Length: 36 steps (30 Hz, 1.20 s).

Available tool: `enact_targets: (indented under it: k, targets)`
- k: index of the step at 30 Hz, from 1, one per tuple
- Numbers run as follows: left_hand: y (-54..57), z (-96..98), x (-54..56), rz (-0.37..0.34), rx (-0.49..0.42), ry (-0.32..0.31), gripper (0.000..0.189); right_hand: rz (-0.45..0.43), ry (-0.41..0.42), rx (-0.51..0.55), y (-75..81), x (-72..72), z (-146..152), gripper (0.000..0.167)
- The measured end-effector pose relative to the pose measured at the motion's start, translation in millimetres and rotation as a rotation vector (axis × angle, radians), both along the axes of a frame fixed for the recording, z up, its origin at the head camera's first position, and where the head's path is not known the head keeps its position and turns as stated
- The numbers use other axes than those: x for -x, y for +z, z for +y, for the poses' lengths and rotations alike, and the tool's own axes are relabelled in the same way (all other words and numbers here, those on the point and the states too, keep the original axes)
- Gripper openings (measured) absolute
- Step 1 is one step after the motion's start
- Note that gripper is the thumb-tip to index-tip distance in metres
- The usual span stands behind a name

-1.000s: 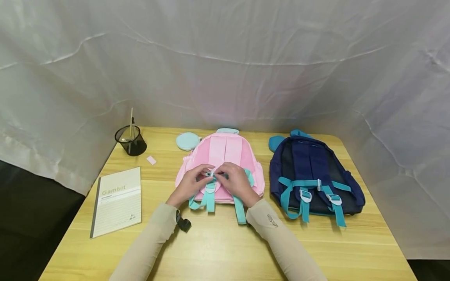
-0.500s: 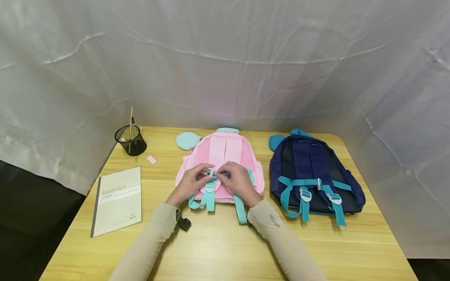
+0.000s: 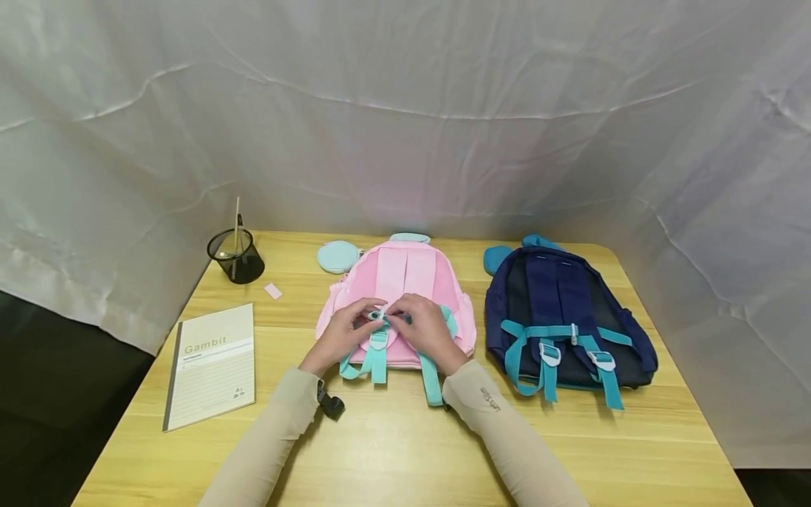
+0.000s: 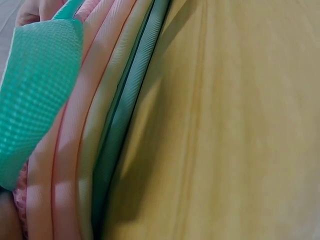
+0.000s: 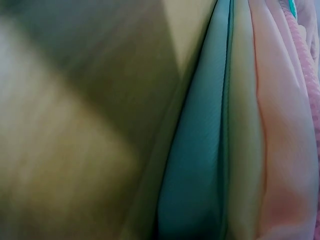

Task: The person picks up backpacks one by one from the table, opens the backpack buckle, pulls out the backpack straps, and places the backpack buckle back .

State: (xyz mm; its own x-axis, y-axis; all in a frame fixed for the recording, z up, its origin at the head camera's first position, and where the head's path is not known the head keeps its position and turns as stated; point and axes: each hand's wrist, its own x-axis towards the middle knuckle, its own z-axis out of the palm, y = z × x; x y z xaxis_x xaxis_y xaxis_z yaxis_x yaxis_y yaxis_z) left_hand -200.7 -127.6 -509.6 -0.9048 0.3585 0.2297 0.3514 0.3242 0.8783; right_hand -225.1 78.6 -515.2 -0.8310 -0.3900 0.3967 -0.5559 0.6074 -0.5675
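Two hands together over the pink backpack (image 3: 412,264), straps up on the table (image 3: 393,458) at your twelve o'clock! Your left hand (image 3: 338,338) pinches the small white clip (image 3: 383,312); your right hand (image 3: 427,327) pinches at it from three o'clock, fingers hiding the exact hold. Turquoise straps (image 3: 379,366) hang towards your six. Beyond, at the pink backpack's three o'clock, lies the navy backpack (image 3: 560,285); the notebook (image 3: 212,377) sits at your ten.

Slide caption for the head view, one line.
Left hand and right hand pinch at a small white clip over a pink fabric backpack with turquoise straps, a navy fabric backpack lying alongside.
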Motion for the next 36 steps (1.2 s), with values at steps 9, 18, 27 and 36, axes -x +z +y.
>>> enact_targets:
  k: [9, 18, 27, 36]
  targets:
    - [-1.9, 0.1, 2.0, 0.001, 0.009, -0.001, 0.038, -0.03, -0.043, -0.015, -0.4, -0.8, 3.6, 0.006]
    - [-1.7, 0.2, 3.3, 0.0, 0.019, 0.01, 0.038, -0.036, -0.037, -0.027, 1.5, 0.4, 4.2, 0.004]
    - [-2.7, -1.0, 2.1, -0.012, 0.03, 0.014, 0.038, -0.017, -0.019, -0.021, 2.2, -0.4, 1.9, 0.004]
    - [-0.6, -0.3, 0.5, -0.019, 0.036, 0.013, 0.038, -0.019, -0.016, -0.026, -0.1, 0.8, 0.1, 0.005]
